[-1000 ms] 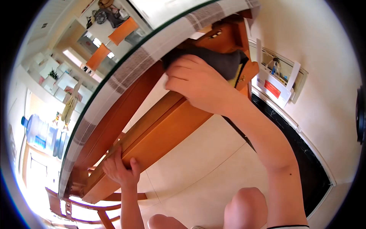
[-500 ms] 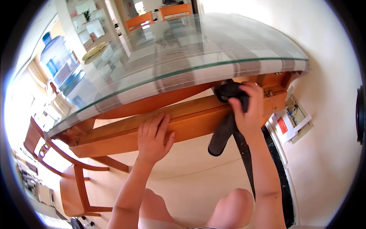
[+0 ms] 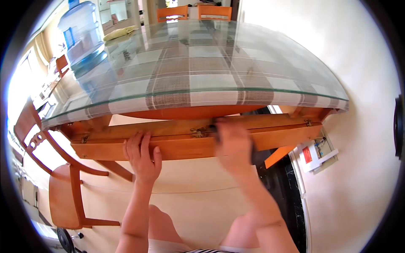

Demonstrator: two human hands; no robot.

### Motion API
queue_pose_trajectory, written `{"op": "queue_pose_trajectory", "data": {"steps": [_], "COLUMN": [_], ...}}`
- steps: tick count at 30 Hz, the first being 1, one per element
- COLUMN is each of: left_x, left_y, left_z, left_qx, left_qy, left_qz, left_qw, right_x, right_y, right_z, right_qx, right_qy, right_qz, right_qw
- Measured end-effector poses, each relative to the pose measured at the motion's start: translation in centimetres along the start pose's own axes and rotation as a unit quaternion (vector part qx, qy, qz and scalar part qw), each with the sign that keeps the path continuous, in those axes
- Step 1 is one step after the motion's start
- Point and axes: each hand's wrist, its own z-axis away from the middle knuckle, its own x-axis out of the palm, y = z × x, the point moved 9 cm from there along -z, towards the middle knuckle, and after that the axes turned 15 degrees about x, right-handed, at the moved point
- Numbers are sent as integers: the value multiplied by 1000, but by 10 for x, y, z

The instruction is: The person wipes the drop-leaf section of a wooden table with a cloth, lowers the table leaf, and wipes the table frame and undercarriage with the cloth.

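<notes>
A long orange-brown wooden rail (image 3: 181,147) with metal hinges (image 3: 199,132) runs below the near edge of a glass-topped table (image 3: 202,55). My left hand (image 3: 143,158) rests on the rail left of the middle hinge, fingers spread over its top edge. My right hand (image 3: 234,145), smeared by motion, is at the rail just right of that hinge. It is closed round a dark cloth (image 3: 253,154), most of which is hidden behind the hand. Checked cloth lies under the glass.
A wooden chair (image 3: 65,194) stands at the left. Beyond it are a blue water bottle (image 3: 82,33) and a yellowish cloth (image 3: 121,33) at the table's far left. At the right, a white device (image 3: 314,156) is by the wall. Two chairs stand behind the table.
My right hand has moved left along the rail with the dark cloth, from the right end to near the middle hinge. The view has levelled and shifted. My left hand stays on the rail.
</notes>
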Motion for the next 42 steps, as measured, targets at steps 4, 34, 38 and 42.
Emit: {"op": "queue_pose_trajectory", "data": {"steps": [4, 34, 38, 42], "left_x": [0, 3, 1, -1], "left_y": [-4, -10, -14, -16], "left_z": [3, 14, 16, 17], "left_qx": [12, -11, -16, -6], "left_qy": [-6, 46, 63, 88], "left_qz": [-11, 43, 65, 87], "left_qw": [1000, 998, 996, 992], "right_x": [6, 83, 146, 160], "right_y": [-29, 157, 148, 130], "right_z": [-5, 235, 230, 169], "right_qx": [-63, 647, 633, 465], "right_qy": [-52, 63, -23, -52], "right_qz": [-40, -495, -676, -791], "right_qw": [996, 576, 378, 394]}}
